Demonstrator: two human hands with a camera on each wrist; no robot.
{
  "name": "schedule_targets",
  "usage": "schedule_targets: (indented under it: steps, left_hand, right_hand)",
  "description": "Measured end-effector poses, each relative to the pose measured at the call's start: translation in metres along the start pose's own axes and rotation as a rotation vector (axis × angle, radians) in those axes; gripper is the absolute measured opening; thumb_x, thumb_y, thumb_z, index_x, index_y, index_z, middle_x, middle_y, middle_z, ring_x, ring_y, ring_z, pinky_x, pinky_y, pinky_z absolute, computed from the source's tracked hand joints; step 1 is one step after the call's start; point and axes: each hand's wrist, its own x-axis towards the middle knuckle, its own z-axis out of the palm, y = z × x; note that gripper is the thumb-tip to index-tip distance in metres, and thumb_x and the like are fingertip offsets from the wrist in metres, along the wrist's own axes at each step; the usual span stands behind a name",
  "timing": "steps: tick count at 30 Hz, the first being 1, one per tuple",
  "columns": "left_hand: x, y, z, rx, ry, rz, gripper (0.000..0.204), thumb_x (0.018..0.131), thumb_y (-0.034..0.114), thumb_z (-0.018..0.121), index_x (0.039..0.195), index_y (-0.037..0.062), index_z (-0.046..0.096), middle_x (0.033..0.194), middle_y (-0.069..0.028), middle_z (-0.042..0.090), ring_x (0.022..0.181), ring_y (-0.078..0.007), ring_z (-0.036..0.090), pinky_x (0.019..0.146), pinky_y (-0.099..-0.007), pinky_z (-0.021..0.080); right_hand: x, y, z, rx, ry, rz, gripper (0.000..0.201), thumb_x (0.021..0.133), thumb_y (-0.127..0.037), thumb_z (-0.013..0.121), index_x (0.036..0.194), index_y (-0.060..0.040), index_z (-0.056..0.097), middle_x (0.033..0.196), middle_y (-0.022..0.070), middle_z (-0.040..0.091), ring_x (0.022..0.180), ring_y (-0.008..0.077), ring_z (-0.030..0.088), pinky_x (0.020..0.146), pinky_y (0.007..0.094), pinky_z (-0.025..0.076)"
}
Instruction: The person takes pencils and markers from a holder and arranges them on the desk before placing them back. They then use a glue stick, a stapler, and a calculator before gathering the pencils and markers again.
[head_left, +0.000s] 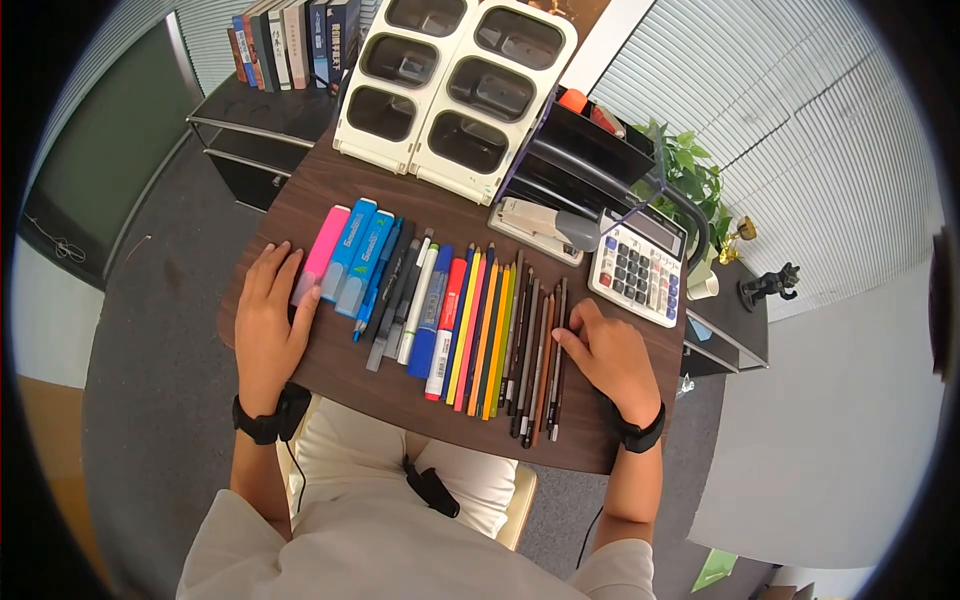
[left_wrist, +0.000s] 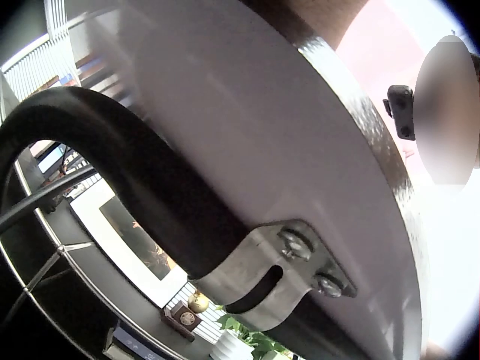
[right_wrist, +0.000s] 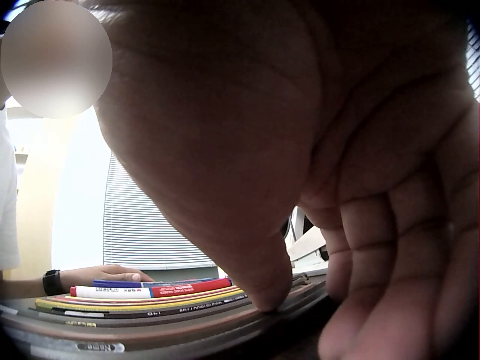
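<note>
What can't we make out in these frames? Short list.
- Left hand: absent from the left wrist view; the table underside and bracket fill it.
- Row of pens and pencils: barrel print too small in the head view; in the right wrist view the right hand covers most of the frame.
- Organizer trays: contents dark, top cut by the edge.
- Book spines: titles too small.
</note>
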Motion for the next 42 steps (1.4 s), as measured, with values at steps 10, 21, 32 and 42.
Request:
schedule_targets:
  steps: [10, 21, 32, 42]
  left_hand:
    - [0.003, -0.001, -0.001, -0.038, 0.014, 0.008, 0.04, 0.088, 0.021, 0.062, 0.12, -0.0026, 0.059, 0.129, -0.0192, 0.054, 0.125, -0.036, 0.047, 0.102, -0.0423, 0.039]
    - [0.001, 0.001, -0.001, -0.029, 0.02, 0.004, 0.037, 0.09, 0.02, 0.06, 0.12, -0.0004, 0.059, 0.131, -0.0167, 0.054, 0.125, -0.0334, 0.048, 0.104, -0.0395, 0.037]
    - [0.0, 0.0, 0.001, -0.022, 0.049, 0.073, 0.036, 0.089, 0.018, 0.06, 0.116, -0.005, 0.059, 0.126, -0.0225, 0.055, 0.122, -0.0389, 0.049, 0.102, -0.0439, 0.038]
    - [-0.001, -0.002, 0.003, -0.022, 0.027, 0.085, 0.037, 0.091, 0.021, 0.059, 0.116, -0.0056, 0.059, 0.126, -0.0227, 0.055, 0.121, -0.0394, 0.049, 0.101, -0.0453, 0.039]
  right_hand:
    - [0.002, -0.001, -0.002, 0.007, -0.025, 0.011, 0.026, 0.087, -0.026, 0.064, 0.087, -0.0049, 0.05, 0.064, 0.0151, 0.06, 0.061, 0.0372, 0.061, 0.054, 0.045, 0.045]
    - [0.0, 0.002, 0.0, 0.001, -0.004, 0.008, 0.027, 0.087, -0.029, 0.064, 0.086, -0.0053, 0.051, 0.062, 0.0157, 0.06, 0.061, 0.0376, 0.061, 0.055, 0.0457, 0.046]
    - [-0.004, 0.012, 0.008, 0.008, 0.087, -0.024, 0.028, 0.087, -0.031, 0.063, 0.087, -0.0065, 0.05, 0.068, 0.014, 0.062, 0.066, 0.0369, 0.061, 0.059, 0.0471, 0.046]
    - [-0.007, 0.011, 0.007, -0.011, 0.116, -0.058, 0.032, 0.085, -0.031, 0.064, 0.085, -0.0012, 0.05, 0.064, 0.0191, 0.061, 0.065, 0.0393, 0.062, 0.059, 0.0466, 0.049]
